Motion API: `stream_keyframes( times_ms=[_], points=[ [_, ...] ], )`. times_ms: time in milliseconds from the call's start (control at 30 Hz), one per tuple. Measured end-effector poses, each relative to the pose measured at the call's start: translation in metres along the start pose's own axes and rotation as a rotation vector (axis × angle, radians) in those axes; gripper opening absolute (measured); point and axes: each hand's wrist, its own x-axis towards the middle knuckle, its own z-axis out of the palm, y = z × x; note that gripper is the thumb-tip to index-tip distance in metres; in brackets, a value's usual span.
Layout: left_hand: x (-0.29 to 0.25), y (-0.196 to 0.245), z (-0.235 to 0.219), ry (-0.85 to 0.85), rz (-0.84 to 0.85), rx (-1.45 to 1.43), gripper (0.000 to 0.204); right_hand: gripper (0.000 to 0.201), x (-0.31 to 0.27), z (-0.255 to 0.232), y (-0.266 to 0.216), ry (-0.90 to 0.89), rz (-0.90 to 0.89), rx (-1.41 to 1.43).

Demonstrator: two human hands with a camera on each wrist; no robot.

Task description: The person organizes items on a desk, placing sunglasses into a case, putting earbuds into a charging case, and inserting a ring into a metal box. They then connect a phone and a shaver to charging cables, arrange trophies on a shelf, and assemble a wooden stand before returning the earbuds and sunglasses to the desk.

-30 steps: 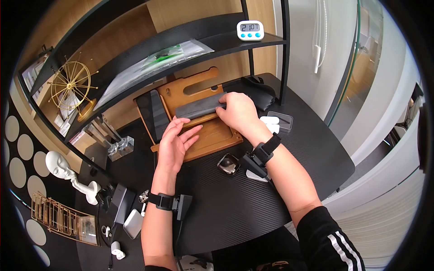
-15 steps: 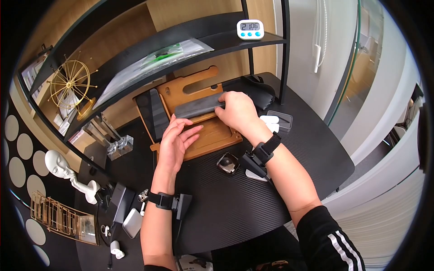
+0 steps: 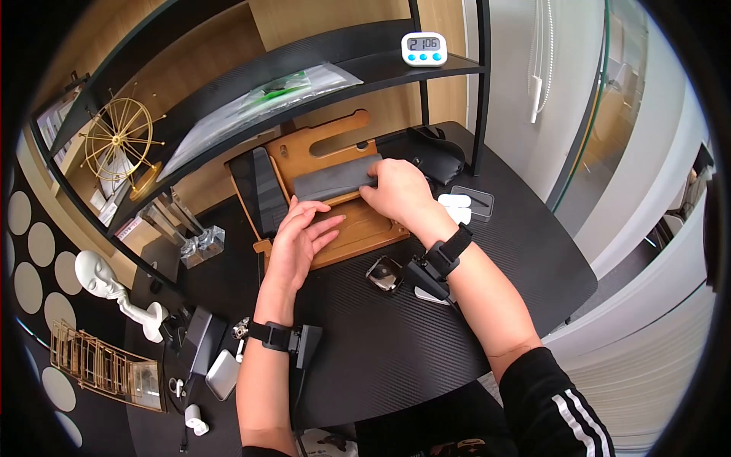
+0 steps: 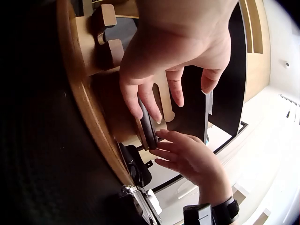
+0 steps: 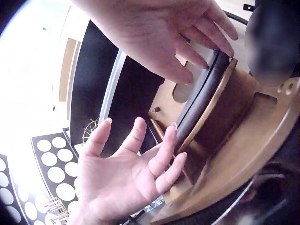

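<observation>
A slim dark grey case (image 3: 335,177) with a leather-like surface lies along the ledge of a brown wooden desk organizer (image 3: 358,236). My right hand (image 3: 402,189) pinches the right end of the case, thumb in front and fingers over the top. Near its left end is my left hand (image 3: 295,240), palm up with the fingers loosely spread and nothing in them. In the right wrist view, the left hand's fingertips (image 5: 174,129) come close to the case's edge. A black phone (image 3: 268,190) leans upright on the organizer's left side.
Right of the organizer lie a black pouch (image 3: 438,158), white earbud case (image 3: 455,206) and clear box (image 3: 481,204). A watch-like glossy item (image 3: 384,274) sits in front. The black shelf (image 3: 381,76) overhangs behind, carrying a timer (image 3: 424,49). Small gadgets crowd the left.
The right end of the case and my right hand have shifted slightly, and more of the case's front face shows. My left hand stays almost still, its fingers a little further right.
</observation>
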Motion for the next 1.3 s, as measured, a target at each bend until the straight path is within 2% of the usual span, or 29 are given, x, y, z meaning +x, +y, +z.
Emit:
stream_keyframes(
  times_ms=[167, 233, 367, 533, 867, 967, 1067, 1133, 1167, 1200, 1267, 1300],
  points=[
    [0.001, -0.004, 0.002, 0.02, -0.046, 0.1, 0.021, 0.025, -0.002, -0.003, -0.006, -0.052, 0.029, -0.005],
    [0.003, -0.008, -0.002, 0.009, -0.048, 0.124, 0.02, 0.029, -0.003, -0.004, -0.008, -0.101, 0.024, -0.015],
    [0.003, -0.008, -0.002, -0.015, -0.056, 0.105, 0.02, 0.035, -0.003, 0.005, -0.002, -0.061, -0.028, -0.046],
    [0.002, -0.004, -0.002, 0.031, -0.051, 0.087, 0.02, 0.048, -0.004, -0.001, -0.011, -0.222, -0.008, -0.021],
    [0.003, -0.005, -0.004, 0.021, -0.056, 0.075, 0.022, 0.046, -0.004, 0.008, -0.009, -0.212, 0.011, -0.046],
    [0.002, -0.001, -0.003, 0.021, -0.056, 0.067, 0.023, 0.056, -0.005, 0.004, -0.011, -0.259, 0.03, -0.065],
    [0.001, 0.007, 0.004, 0.282, -0.044, 0.111, 0.031, 0.067, -0.008, -0.001, -0.014, -0.182, 0.014, -0.058],
    [-0.003, 0.015, 0.02, 0.322, -0.003, 0.174, 0.034, 0.075, -0.011, -0.013, -0.024, -0.06, -0.059, 0.097],
    [-0.005, 0.017, 0.026, 0.362, 0.037, 0.237, 0.037, 0.075, -0.011, -0.013, -0.026, -0.062, -0.062, 0.097],
    [-0.006, 0.018, 0.028, 0.321, 0.047, 0.319, 0.042, 0.075, -0.011, -0.016, -0.031, -0.063, -0.119, 0.217],
    [-0.01, 0.019, 0.041, 0.295, 0.097, 0.273, 0.045, 0.074, -0.017, -0.024, -0.042, -0.13, -0.228, 0.455],
    [-0.013, 0.021, 0.05, 0.268, 0.147, 0.227, 0.048, 0.074, -0.021, -0.032, -0.051, -0.129, -0.228, 0.455]
  ],
)
